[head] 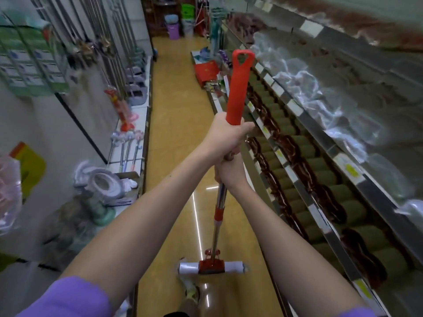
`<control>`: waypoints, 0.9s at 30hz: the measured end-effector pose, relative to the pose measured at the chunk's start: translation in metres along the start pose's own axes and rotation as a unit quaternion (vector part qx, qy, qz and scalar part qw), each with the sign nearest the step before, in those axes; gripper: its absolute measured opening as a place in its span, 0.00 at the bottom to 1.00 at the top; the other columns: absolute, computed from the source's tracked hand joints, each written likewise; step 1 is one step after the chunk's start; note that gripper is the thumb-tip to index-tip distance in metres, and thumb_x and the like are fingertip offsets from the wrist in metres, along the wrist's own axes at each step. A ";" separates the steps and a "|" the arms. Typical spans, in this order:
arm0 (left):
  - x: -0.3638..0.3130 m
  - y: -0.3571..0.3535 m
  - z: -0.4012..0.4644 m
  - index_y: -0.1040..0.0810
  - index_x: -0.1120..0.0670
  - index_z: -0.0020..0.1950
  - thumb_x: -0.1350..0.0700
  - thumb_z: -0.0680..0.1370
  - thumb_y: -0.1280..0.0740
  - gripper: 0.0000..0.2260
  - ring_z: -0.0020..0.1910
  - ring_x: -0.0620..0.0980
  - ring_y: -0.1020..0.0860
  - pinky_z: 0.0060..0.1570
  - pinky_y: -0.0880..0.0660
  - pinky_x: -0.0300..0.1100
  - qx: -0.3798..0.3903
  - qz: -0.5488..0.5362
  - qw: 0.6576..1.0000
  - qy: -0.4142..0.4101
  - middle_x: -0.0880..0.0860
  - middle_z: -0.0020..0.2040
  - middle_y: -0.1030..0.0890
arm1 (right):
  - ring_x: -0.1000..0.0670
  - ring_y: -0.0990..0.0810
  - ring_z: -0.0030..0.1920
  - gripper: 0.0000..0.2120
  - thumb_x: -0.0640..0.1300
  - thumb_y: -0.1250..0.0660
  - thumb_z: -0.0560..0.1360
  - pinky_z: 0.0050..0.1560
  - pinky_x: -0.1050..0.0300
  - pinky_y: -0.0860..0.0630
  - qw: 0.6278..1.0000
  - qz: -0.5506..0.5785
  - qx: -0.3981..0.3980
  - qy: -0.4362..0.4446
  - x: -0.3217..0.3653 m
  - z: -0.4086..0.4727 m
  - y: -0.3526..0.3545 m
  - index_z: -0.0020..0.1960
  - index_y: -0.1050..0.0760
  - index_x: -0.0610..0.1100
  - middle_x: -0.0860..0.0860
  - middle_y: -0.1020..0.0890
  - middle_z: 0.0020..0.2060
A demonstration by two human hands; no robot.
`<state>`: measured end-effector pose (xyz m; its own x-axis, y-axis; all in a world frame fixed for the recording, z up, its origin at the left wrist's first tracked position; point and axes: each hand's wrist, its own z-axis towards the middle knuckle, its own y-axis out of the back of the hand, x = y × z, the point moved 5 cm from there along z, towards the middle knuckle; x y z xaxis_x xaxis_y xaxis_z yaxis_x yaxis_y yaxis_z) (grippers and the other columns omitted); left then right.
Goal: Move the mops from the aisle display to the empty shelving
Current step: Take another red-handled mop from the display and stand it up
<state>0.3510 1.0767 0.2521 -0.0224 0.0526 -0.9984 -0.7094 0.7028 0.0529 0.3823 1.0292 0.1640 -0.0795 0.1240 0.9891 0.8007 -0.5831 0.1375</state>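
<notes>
I hold one mop (219, 200) upright in the middle of the aisle. It has a red grip (238, 88) on top, a steel pole and a red-and-white sponge head (211, 267) hanging just above the floor. My left hand (225, 136) grips the bottom of the red grip. Just below it, my right hand (230, 171) is wrapped round the steel pole. Several more mops with steel poles (109, 53) hang and lean on the left shelving.
Shelving on the left (137, 115) carries small mops, dusters and coiled hose. The right shelves (304, 170) are packed with rows of dark green and brown goods, bagged items above. Red boxes (206, 72) and plastic buckets (172, 28) stand farther down the yellow floor.
</notes>
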 end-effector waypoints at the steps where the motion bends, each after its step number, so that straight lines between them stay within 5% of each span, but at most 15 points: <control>1: 0.004 0.011 0.019 0.33 0.56 0.34 0.62 0.78 0.31 0.16 0.23 0.51 0.37 0.25 0.37 0.42 0.000 -0.004 1.000 0.000 0.54 0.27 0.36 | 0.49 0.34 0.24 0.19 0.30 0.41 0.76 0.29 0.57 0.38 1.000 -0.005 -0.002 0.002 0.001 0.020 -0.008 0.30 0.34 0.45 0.56 0.33 0.17; 12: 0.005 0.137 0.217 0.35 0.55 0.30 0.65 0.78 0.33 0.19 0.20 0.51 0.38 0.24 0.38 0.41 0.009 -0.054 0.998 -0.005 0.53 0.22 0.36 | 0.47 0.33 0.25 0.17 0.30 0.40 0.77 0.29 0.53 0.36 0.997 -0.056 -0.042 0.012 0.042 0.233 -0.096 0.32 0.33 0.44 0.49 0.31 0.23; 27: 0.033 0.247 0.528 0.39 0.54 0.31 0.69 0.75 0.36 0.18 0.19 0.50 0.40 0.22 0.40 0.38 -0.060 -0.039 0.997 -0.008 0.52 0.24 0.38 | 0.49 0.34 0.24 0.18 0.30 0.40 0.76 0.27 0.56 0.39 0.998 0.008 -0.026 0.059 0.044 0.566 -0.163 0.30 0.33 0.46 0.57 0.33 0.18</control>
<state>0.5468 1.6266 0.2438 0.0461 0.0136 -0.9988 -0.7875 0.6157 -0.0280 0.5844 1.5839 0.1557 -0.1385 0.0196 0.9902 0.7713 -0.6250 0.1203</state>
